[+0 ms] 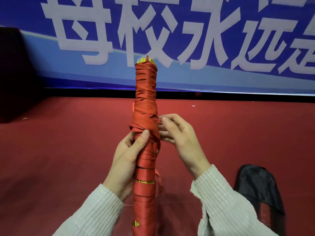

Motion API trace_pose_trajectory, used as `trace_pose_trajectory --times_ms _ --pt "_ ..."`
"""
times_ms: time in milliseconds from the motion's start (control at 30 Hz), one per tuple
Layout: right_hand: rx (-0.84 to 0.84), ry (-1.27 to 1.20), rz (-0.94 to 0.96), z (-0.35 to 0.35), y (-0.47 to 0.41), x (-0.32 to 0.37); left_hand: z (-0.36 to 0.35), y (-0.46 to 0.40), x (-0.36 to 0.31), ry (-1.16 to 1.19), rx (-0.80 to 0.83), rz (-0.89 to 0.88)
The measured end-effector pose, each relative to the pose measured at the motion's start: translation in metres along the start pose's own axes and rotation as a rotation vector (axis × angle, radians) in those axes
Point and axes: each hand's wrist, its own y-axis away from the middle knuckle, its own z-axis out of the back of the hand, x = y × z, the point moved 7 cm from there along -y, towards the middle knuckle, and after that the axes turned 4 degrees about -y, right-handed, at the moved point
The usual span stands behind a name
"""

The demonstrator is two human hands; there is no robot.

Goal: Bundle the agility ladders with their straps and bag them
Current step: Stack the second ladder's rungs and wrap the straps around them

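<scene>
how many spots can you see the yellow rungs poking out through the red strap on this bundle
3: yellow rung ends at the bundle's top, a yellow sliver in a gap below the left hand, and a yellow corner near the bottom. More may be hidden behind.

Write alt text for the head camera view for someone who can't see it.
A person holds a long bundle of yellow ladder rungs wrapped in red woven strap; the left hand grips its middle while the right hand pinches the strap. A black mesh bag lies on the red floor at right.
</scene>
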Motion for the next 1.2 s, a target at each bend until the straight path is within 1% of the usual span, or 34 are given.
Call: trace_pose_trajectory --times_ms 100,200,267,300,333,400,433,500,600,667,733,767,867,900,1000,1067,1133,1200 --pt "-0.015 0.160 -0.060 -0.010 0.003 -0.013 0.006 -0.001 0.002 -0.017 -0.073 -0.022" --pt "-0.014 0.280 -0.024 -0.010 0.003 -0.015 0.014 -0.002 0.000 -0.070 -0.139 -0.054" --pt "-0.002 0.292 -0.009 -0.009 0.004 -0.009 0.013 -0.002 -0.001 -0.091 -0.145 -0.058" --pt "0.005 0.236 -0.013 -0.009 0.004 -0.006 0.013 -0.002 -0.001 -0.096 -0.146 -0.058" --pt "0.009 0.112 -0.041 -0.008 0.004 -0.004 0.013 -0.001 -0.002 -0.111 -0.146 -0.059" --pt "0.033 -0.200 -0.177 -0.009 0.005 -0.005 0.013 -0.001 -0.001 -0.159 -0.138 -0.073" --pt "0.045 -0.286 -0.232 -0.009 0.006 -0.005 0.013 -0.001 -0.001 -0.173 -0.131 -0.082" --pt "0.039 -0.290 -0.274 -0.005 0.007 -0.006 0.011 -0.001 -0.001 -0.175 -0.131 -0.083" --pt "0.003 -0.335 -0.258 0.003 0.005 -0.005 0.008 0.001 -0.002 -0.158 -0.127 -0.077" --pt "0.033 -0.371 -0.242 0.006 0.004 -0.002 0.007 0.001 0.000 -0.141 -0.111 -0.062" --pt "0.066 -0.333 -0.222 0.007 0.003 -0.001 0.007 0.000 0.001 -0.129 -0.111 -0.056" --pt "0.059 -0.274 -0.198 0.009 0.002 -0.001 0.008 0.000 0.001 -0.124 -0.109 -0.063" --pt "-0.023 0.047 -0.051 0.019 -0.002 0.011 0.009 -0.001 0.001 -0.041 -0.117 -0.058" --pt "-0.039 0.084 -0.016 0.023 -0.002 0.016 0.009 -0.001 0.002 -0.011 -0.107 -0.044" --pt "0.005 0.010 0.004 0.031 0.000 0.024 0.006 -0.001 0.001 0.030 -0.041 -0.005" --pt "0.027 0.013 0.031 0.034 0.001 0.030 0.003 0.000 -0.001 0.074 -0.004 0.011" --pt "-0.029 0.074 0.086 0.037 0.000 0.033 -0.001 0.001 0.000 0.143 0.023 0.029" --pt "-0.076 0.101 0.120 0.034 -0.001 0.030 -0.006 0.004 0.006 0.197 0.066 0.092"
